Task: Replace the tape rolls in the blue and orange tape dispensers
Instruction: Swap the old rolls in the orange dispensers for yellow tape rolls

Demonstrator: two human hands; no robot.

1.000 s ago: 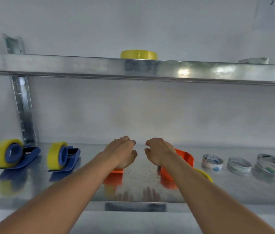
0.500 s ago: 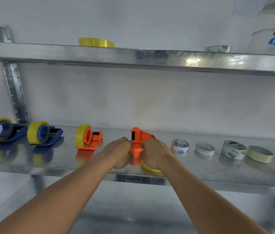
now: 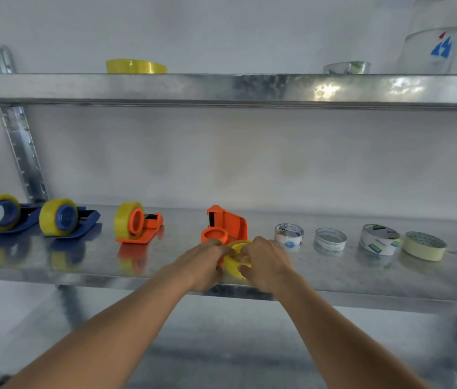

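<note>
Head view, looking down along two bare forearms to a galvanised metal shelf. Left hand and right hand close together near the shelf's front edge, both curled around a yellow roll of tape, fingers gripping it from either side; roll partly hidden by the fingers, lying on or just above the shelf surface, cannot tell which. Just behind the hands, an empty orange plastic tape dispenser, its round hub bare and its body upright, close to the roll but apart from it. Further left on the same shelf, a second orange tape dispenser loaded with a yellow roll, well apart from the hands. Left again, two blue plastic tape dispensers side by side, the nearer one and the one at the far left, each carrying a yellow roll on a blue hub. Right of the hands, a row of four spent or thin rolls: a white printed core, a clear thin ring, a larger white core with green print, and a cream masking-tape roll touching or almost touching it. On the upper metal shelf, a flat yellow tape roll to the left, a clear tape roll to the right, and a translucent plastic bottle with a blue mark beside it.
</note>
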